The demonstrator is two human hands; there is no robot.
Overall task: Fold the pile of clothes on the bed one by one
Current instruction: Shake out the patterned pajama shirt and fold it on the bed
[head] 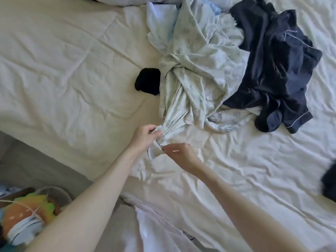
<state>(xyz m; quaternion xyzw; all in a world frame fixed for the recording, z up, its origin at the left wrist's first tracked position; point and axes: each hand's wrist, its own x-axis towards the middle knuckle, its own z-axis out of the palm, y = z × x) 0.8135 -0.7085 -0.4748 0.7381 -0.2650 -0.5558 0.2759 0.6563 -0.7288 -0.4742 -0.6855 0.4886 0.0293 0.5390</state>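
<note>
A crumpled pale green printed pyjama garment (196, 70) lies in the middle of the bed, one twisted end stretching toward me. My left hand (145, 136) pinches that near end, and my right hand (180, 153) grips the same cuff just below it. A dark navy garment with white piping (276, 66) is heaped to the right, touching the pale one. A small black sock (148, 81) rests just left of the pile.
The cream bed sheet (63, 70) is wrinkled. A pillow edge (127, 0) shows at the top. Something dark (330, 180) sits at the right edge. Beyond the bed's left edge, a colourful plush toy (27, 210) sits low on the floor side.
</note>
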